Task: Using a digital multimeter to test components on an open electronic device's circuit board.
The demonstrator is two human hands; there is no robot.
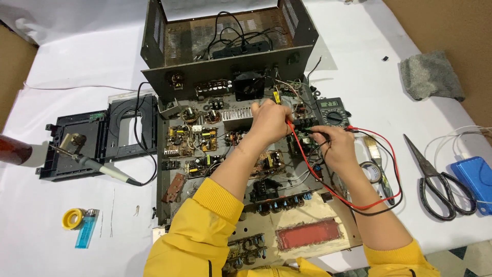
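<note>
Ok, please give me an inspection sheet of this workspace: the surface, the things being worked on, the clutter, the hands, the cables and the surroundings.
Surface: white sheet covering the work area.
Job's things: opened electronics chassis full of circuit boards; multimeter beside it, display lit.
Clutter: scissors, soldering iron, blue lighter, yellow tape roll, grey cloth, brush, blue box, black plastic frame.
Grippers: left hand holds the red probe on the boards; right hand holds the black probe.
Cables: red and black test leads loop to the multimeter; black wires inside the raised cover.
Surroundings: brown floor at the edges.
</note>
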